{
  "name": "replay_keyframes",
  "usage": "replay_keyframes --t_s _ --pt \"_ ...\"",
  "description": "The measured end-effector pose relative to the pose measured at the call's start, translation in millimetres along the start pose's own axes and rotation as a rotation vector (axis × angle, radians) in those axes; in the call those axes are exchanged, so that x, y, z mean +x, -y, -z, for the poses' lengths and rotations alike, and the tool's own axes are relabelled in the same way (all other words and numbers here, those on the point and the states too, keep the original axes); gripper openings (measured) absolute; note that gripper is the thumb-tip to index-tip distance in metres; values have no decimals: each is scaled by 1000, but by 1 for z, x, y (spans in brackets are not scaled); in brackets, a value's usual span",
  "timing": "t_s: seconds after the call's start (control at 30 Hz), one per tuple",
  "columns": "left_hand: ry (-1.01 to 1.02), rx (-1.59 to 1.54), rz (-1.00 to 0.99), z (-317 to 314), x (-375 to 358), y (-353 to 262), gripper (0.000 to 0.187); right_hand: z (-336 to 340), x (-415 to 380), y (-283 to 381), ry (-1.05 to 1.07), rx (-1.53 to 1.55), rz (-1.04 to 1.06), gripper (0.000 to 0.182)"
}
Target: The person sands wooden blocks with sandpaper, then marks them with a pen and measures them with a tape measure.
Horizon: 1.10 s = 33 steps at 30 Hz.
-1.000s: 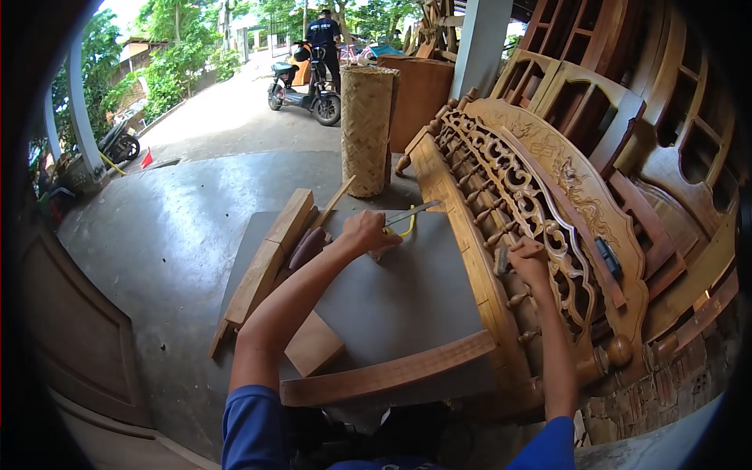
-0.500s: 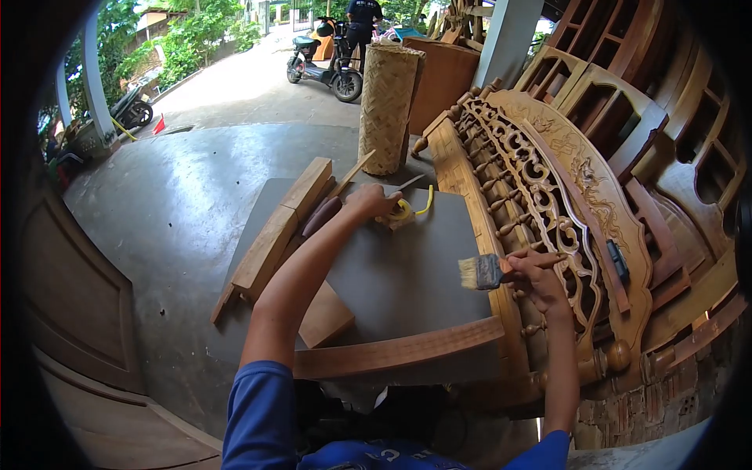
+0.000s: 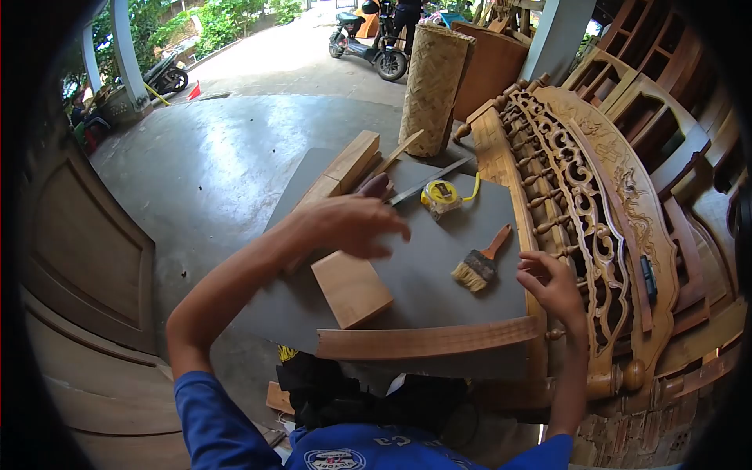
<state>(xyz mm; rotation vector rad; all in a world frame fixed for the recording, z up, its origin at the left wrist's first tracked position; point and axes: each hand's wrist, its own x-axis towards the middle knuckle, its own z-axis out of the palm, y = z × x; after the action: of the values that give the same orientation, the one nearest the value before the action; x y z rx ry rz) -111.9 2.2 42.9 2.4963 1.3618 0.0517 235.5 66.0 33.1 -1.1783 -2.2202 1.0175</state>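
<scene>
My left hand (image 3: pixel 348 225) hovers open, fingers spread, above the grey board (image 3: pixel 423 266), just over a square wooden block (image 3: pixel 351 288). My right hand (image 3: pixel 552 286) is open and empty beside the carved wooden headboard (image 3: pixel 580 204), a short way right of a paint brush (image 3: pixel 479 262) that lies on the board with its handle pointing away. A yellow tape measure (image 3: pixel 442 197) rests further back on the board, next to a thin metal blade (image 3: pixel 429 182).
Long timber pieces (image 3: pixel 345 168) and a dark-handled tool (image 3: pixel 374 186) lie along the board's left edge. A curved wooden rail (image 3: pixel 427 341) runs across its near edge. A woven bamboo roll (image 3: pixel 435 78) stands behind. Scooter (image 3: pixel 368 43) and a person stand in the yard.
My right hand has put the brush down on the board and let go. My left hand has left the tape measure and drawn back toward me, over the block.
</scene>
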Motion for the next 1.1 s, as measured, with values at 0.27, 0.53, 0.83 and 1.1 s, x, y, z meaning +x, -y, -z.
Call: replay_keyframes --t_s 0.27,0.53,0.83,1.1 --pt "28 48 -90 -24 -57 -20 83 -87 -56 60 94 -702 651 63" --pt "-240 221 19 -47 -2 -42 84 -98 -74 38 -100 -784 582 54" --pt "-424 -5 267 -31 63 -62 88 -96 -76 38 -86 -797 596 60" --pt "-457 -27 303 -24 161 -56 74 -103 -80 37 -185 -786 581 61"
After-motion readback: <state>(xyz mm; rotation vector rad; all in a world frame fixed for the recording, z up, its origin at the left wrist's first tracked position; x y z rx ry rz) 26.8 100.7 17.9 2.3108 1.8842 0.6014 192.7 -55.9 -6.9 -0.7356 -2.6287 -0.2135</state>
